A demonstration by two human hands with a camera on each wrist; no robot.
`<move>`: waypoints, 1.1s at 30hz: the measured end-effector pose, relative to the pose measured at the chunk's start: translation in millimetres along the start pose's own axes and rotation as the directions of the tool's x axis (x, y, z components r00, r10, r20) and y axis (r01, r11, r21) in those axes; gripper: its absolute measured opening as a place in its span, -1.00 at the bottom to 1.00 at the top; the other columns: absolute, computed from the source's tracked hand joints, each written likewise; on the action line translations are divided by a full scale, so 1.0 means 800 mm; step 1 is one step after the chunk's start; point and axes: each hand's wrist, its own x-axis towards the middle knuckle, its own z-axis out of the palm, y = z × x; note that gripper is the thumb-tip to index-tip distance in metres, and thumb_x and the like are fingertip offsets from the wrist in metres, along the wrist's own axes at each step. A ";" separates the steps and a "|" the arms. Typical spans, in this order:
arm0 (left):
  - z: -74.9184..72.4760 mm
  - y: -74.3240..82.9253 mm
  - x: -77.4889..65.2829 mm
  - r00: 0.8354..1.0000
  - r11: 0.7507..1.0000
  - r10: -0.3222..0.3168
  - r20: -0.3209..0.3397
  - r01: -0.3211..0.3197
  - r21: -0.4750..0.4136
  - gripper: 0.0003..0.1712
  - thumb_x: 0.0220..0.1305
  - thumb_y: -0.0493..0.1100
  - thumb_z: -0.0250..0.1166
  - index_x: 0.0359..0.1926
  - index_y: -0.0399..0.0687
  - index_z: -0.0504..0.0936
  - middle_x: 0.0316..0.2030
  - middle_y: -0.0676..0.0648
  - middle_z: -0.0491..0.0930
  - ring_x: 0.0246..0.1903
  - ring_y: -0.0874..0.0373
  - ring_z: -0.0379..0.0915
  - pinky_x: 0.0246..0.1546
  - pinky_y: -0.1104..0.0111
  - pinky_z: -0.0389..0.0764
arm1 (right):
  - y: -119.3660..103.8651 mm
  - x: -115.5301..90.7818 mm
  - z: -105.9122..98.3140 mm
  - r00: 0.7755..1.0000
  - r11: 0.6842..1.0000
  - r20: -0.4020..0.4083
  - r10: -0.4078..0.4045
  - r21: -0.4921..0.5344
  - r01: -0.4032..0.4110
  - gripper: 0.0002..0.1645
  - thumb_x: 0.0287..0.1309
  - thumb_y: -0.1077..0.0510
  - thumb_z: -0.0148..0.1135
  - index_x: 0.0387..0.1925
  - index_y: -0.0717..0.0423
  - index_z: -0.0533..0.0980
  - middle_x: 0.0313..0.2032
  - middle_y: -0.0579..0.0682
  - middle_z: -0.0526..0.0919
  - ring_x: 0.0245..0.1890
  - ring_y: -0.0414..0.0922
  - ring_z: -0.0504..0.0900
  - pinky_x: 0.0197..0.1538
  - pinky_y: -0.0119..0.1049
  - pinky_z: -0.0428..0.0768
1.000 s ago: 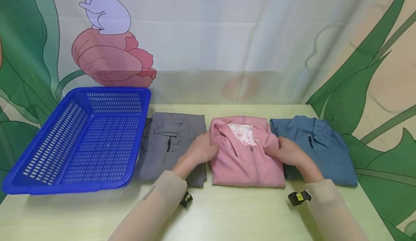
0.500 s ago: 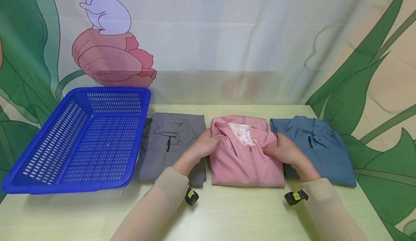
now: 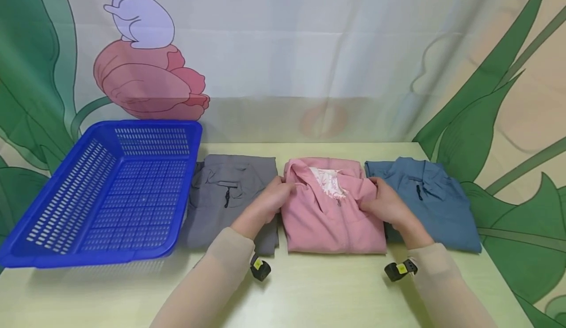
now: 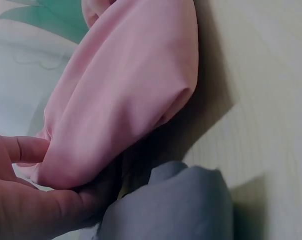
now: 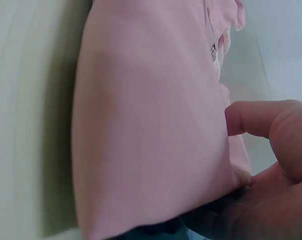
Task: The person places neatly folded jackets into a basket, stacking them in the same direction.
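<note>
A folded pink jacket (image 3: 325,225) with a zipper and a white patterned lining lies mid-table in the head view. My left hand (image 3: 271,198) pinches its left side, thumb on top and fingers under the edge, as the left wrist view shows on the pink cloth (image 4: 121,90). On the opposite side my right hand (image 3: 386,203) pinches the jacket's right edge. In the right wrist view the thumb of the right hand (image 5: 275,150) presses the top of the pink cloth (image 5: 151,115), while the other fingertips are hidden beneath it.
Left of the jacket lies a folded grey garment (image 3: 234,205) with a black zip pull. To its right is a folded teal garment (image 3: 435,215). A blue perforated basket (image 3: 185,205) stands at far left on the pale table (image 3: 318,288). A printed curtain (image 3: 283,63) hangs behind.
Both hands keep their places at the jacket's sides. The left hand has shifted slightly and its grip has tucked in the left edge. The head view has moved a little.
</note>
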 end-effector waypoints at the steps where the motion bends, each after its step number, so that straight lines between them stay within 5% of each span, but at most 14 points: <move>1: 0.000 -0.001 0.000 1.000 1.000 -0.008 0.012 0.008 -0.019 -0.39 0.25 -0.28 0.04 0.31 -0.46 0.25 0.10 -0.28 0.36 0.00 -0.05 0.38 0.17 0.06 0.47 | 0.000 0.000 0.000 1.000 1.000 -0.001 0.002 0.005 -0.002 0.05 0.05 0.28 0.34 0.48 0.48 0.03 0.28 0.48 0.32 0.13 0.25 0.42 0.19 0.13 0.47; 9: 0.000 -0.001 0.002 0.998 0.992 -0.064 0.008 0.065 -0.106 -0.69 0.42 -0.18 0.04 0.03 -0.31 0.46 0.08 -0.21 0.45 0.03 0.02 0.41 0.22 0.16 0.42 | 0.005 -0.002 -0.008 0.996 0.998 0.076 0.039 0.053 -0.043 0.00 0.11 0.19 0.41 0.43 0.54 0.13 0.27 0.43 0.37 0.17 0.22 0.42 0.28 0.12 0.44; 15: 0.001 -0.003 0.003 0.996 0.977 -0.085 0.002 0.084 -0.195 -0.92 0.38 -0.21 0.05 -0.26 -0.13 0.40 0.07 -0.16 0.39 0.05 0.03 0.31 0.16 0.23 0.33 | 0.012 -0.003 -0.012 0.991 0.990 0.130 0.040 0.132 -0.057 -0.06 0.11 0.21 0.45 0.39 0.56 0.21 0.14 0.34 0.47 0.05 0.13 0.48 0.18 -0.05 0.49; 26: -0.004 -0.006 -0.004 0.990 0.937 -0.099 0.098 0.126 -0.325 -0.82 0.28 -0.25 0.08 -0.11 -0.19 0.49 -0.17 -0.07 0.57 -0.18 0.13 0.50 -0.04 0.26 0.52 | 0.016 -0.004 -0.015 0.987 0.977 0.163 0.010 0.208 -0.044 0.05 0.08 0.28 0.44 0.49 0.47 0.09 0.23 0.35 0.43 0.09 0.12 0.49 0.24 -0.07 0.47; 33: -0.013 -0.011 -0.007 0.981 0.913 -0.107 0.160 0.160 -0.376 -0.72 0.33 -0.25 0.11 0.03 -0.25 0.50 -0.13 -0.08 0.61 -0.17 0.13 0.57 -0.11 0.28 0.59 | 0.015 -0.007 -0.019 0.983 0.973 0.184 -0.008 0.229 -0.035 0.07 0.05 0.30 0.43 0.51 0.43 0.08 0.25 0.33 0.40 0.10 0.11 0.47 0.25 -0.10 0.46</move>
